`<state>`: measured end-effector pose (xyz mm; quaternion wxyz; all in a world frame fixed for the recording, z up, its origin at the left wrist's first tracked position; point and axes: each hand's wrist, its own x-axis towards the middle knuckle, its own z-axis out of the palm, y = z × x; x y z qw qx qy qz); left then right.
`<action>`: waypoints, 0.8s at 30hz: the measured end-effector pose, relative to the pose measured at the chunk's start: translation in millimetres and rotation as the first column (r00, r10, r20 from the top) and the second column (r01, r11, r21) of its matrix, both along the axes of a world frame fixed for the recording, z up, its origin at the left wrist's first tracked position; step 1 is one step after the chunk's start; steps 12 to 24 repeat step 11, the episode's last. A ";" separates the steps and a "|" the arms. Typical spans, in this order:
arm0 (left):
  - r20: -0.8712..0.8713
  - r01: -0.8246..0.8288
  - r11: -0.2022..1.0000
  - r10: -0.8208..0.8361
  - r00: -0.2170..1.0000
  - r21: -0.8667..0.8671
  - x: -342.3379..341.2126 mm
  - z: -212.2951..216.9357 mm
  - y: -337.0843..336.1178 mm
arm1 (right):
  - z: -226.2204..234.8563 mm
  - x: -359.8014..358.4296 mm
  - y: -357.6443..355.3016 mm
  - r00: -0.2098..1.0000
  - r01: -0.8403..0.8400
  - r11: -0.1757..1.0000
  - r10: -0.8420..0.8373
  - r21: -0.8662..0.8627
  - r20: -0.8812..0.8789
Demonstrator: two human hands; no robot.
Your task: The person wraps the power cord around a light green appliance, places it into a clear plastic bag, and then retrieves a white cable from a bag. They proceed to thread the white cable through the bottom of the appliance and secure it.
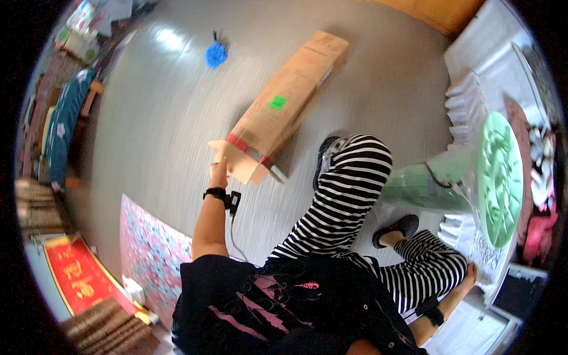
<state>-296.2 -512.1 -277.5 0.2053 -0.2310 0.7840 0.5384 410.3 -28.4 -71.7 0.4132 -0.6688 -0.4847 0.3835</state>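
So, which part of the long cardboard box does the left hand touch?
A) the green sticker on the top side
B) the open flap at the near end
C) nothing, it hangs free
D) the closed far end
B: the left hand rests on an open flap at the near end of the cardboard box; the green sticker lies farther up.

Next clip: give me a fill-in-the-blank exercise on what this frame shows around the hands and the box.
1. The left hand touches an open flap of a long ____ box lying on the floor.
2. A small square sticker on the box is ____.
3. The person's trousers are black and white ____.
4. The right hand rests by a pale ____ round thing.

Missing words: cardboard; green; striped; green
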 end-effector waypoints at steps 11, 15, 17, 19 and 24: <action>0.096 -0.291 0.687 0.309 0.946 0.666 20.4 -54.3 37.4 | -1.6 9.1 6.9 0.999 0.044 0.993 -0.045 -0.114 -0.013; 0.096 -0.291 0.687 0.309 0.946 0.666 20.4 -54.3 37.4 | -1.6 9.1 6.9 0.999 0.044 0.993 -0.045 -0.114 -0.013; 0.096 -0.291 0.687 0.309 0.946 0.666 20.4 -54.3 37.4 | -1.6 9.1 6.9 0.999 0.044 0.993 -0.045 -0.114 -0.013; 0.096 -0.291 0.687 0.309 0.946 0.666 20.4 -54.3 37.4 | -1.6 9.1 6.9 0.999 0.044 0.993 -0.045 -0.114 -0.013; 0.096 -0.291 0.687 0.309 0.946 0.666 20.4 -54.3 37.4 | -1.6 9.1 6.9 0.999 0.044 0.993 -0.045 -0.114 -0.013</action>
